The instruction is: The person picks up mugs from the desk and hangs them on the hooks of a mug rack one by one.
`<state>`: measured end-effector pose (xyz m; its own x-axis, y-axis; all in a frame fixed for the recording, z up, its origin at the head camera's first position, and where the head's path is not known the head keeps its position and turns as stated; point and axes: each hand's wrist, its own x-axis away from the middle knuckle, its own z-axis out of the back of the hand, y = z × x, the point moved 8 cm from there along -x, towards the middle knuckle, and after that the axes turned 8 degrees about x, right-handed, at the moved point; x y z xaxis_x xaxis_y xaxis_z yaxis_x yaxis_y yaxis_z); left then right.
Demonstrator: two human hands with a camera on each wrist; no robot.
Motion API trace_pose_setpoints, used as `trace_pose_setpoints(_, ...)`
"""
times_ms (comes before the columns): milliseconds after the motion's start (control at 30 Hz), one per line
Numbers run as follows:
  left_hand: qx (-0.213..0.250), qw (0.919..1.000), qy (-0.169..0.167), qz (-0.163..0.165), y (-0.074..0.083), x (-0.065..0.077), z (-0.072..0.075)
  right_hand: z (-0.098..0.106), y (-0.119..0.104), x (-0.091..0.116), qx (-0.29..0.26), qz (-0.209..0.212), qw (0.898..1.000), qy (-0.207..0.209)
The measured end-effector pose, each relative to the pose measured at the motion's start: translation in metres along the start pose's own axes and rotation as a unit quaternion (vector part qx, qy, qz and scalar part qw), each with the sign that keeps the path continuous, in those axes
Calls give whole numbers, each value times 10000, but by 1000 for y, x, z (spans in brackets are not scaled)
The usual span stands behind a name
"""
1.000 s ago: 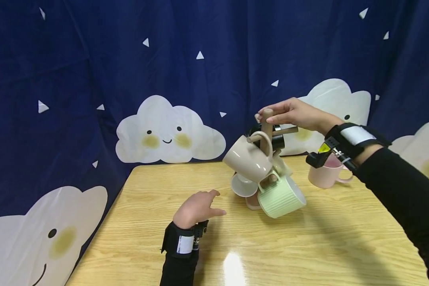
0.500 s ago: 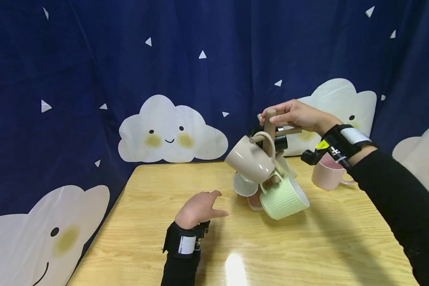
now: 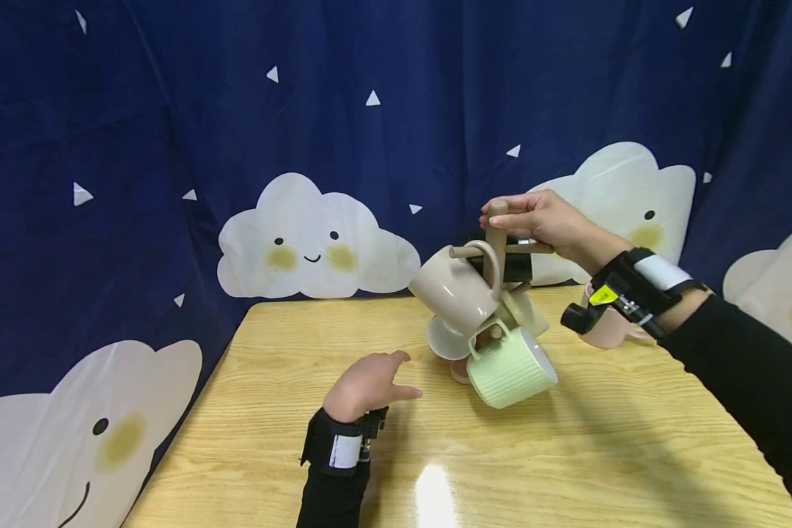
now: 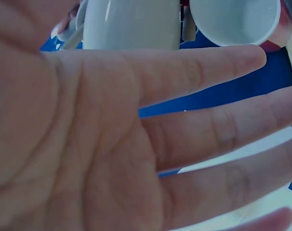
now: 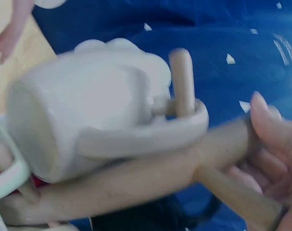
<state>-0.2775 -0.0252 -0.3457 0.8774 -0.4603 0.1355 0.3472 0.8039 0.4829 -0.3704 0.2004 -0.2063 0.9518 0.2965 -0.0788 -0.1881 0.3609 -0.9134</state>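
Observation:
My right hand [image 3: 554,224] grips the top of a wooden mug tree [image 3: 495,257], thumb and fingers round the post. A beige mug [image 3: 452,290] hangs by its handle from a peg, tilted to the left. Lower on the tree hang a ribbed pale green mug [image 3: 511,370], a mug with a white inside [image 3: 444,339] and a cream mug [image 3: 530,315]. A black mug [image 3: 518,268] sits behind the post. In the right wrist view, the post [image 5: 122,180] runs into my fingers. Left of the tree, my left hand [image 3: 367,389] is held with fingers spread, holding nothing.
A pink mug [image 3: 607,328] stands at the back right of the wooden table [image 3: 284,352], partly behind my right wrist strap. A dark blue curtain [image 3: 343,44] with white clouds hangs behind the table's far edge.
The mug tree has turned in my right hand's grip: the green mug swung left and the black mug now shows its side. My right hand dipped slightly. My left hand stayed put.

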Motion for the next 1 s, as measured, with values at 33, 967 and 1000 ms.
trace_pose_setpoints(33,-19,10000,4,1,0,0,0,-1,-1,3,-1,-115,9998,158)
trace_pose_setpoints(967,-16,9999,19,-103,5,1,-1,-12,-2,-6,481,1184,9912,-348)
trace_pose_setpoints(1000,-30,9999,22,-116,5,1,-1,-12,-2,-5,451,1178,9919,-167)
